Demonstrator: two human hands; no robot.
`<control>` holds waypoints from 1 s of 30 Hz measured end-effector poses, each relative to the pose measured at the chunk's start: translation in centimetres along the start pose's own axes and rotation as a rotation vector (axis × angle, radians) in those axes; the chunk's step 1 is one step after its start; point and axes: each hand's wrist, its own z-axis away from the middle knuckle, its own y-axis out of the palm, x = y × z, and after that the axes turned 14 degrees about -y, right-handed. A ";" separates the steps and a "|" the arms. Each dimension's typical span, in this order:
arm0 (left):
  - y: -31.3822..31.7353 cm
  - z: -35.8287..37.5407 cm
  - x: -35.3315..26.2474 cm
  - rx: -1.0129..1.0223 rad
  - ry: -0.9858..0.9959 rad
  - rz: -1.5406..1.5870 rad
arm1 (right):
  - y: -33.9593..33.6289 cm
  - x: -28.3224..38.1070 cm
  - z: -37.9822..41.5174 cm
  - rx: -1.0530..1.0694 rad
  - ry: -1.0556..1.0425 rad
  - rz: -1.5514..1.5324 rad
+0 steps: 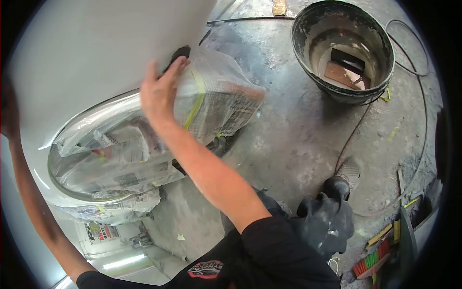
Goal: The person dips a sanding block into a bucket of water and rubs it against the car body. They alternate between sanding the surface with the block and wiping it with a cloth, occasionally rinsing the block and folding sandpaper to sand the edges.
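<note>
A large pale grey car body panel [96,43] fills the upper left. My right hand [163,89] is at the panel's edge, its fingers and thumb round a small black pad [180,54] that lies against the surface. At the far left my left hand [9,111] rests against the panel; its fingers are dark and hard to make out. Below my right hand, plastic film and newspaper [127,144] cover the oval wheel opening, with yellow-green tape [195,108] on the film.
A black bucket [308,72] at the upper right holds cloudy water, a black block and a brown block. A hose [423,111] curves over the stained concrete floor [288,144]. A broom [373,260] lies at the lower right, near my shoe [338,187].
</note>
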 end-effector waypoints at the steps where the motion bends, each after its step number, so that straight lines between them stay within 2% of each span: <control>1: 0.0 0.3 0.4 0.021 -0.012 -0.003 | 0.3 0.0 -0.2 0.001 0.003 0.042; 2: 0.1 0.5 0.9 0.048 -0.022 -0.008 | 0.6 -0.1 -0.1 0.002 0.014 0.080; 3: -0.1 0.9 1.4 0.080 -0.036 -0.015 | -0.2 -1.1 -2.0 -0.083 -0.093 -0.001; 6: -0.1 1.4 2.9 0.149 -0.077 -0.042 | -1.3 -1.3 -3.5 -0.088 -0.057 -0.211; 7: -0.2 1.7 3.4 0.165 -0.090 -0.050 | 0.0 -0.6 -2.4 -0.099 -0.002 -0.133; 10: 0.0 2.5 4.5 0.202 -0.128 -0.056 | 2.4 0.3 1.7 -0.001 -0.075 0.016; 14: -0.2 2.8 5.8 0.256 -0.155 -0.074 | -2.0 0.3 -4.2 -0.021 0.075 -0.247; 15: -0.2 2.9 6.0 0.267 -0.164 -0.075 | -1.2 -0.2 -3.6 -0.070 -0.001 -0.278; 18: -0.3 3.3 6.6 0.286 -0.192 -0.073 | 2.2 -0.8 1.9 -0.043 -0.113 -0.026; 19: -0.4 3.4 6.8 0.294 -0.196 -0.073 | 2.5 -1.6 1.3 -0.076 -0.158 0.034; 21: -0.5 3.4 7.2 0.316 -0.205 -0.074 | -0.9 -1.7 -2.9 -0.060 -0.006 -0.253; 24: -0.8 3.7 7.8 0.357 -0.272 -0.090 | -1.5 -1.9 -4.7 -0.006 0.062 -0.349; 26: -0.8 4.3 8.6 0.426 -0.348 -0.128 | 1.7 -0.1 0.8 -0.038 -0.017 -0.083; 27: -0.6 4.4 9.3 0.398 -0.166 -0.224 | 2.0 0.9 2.5 0.035 -0.006 -0.079; 28: -0.5 4.4 10.1 0.345 0.014 -0.320 | 1.7 0.9 1.7 -0.018 0.045 -0.124; 29: -0.6 4.3 10.9 0.286 0.322 -0.600 | 1.0 0.8 0.1 -0.069 0.098 -0.173; 30: -1.2 4.0 10.5 0.285 0.322 -0.606 | 0.3 0.5 -1.5 -0.113 0.149 -0.224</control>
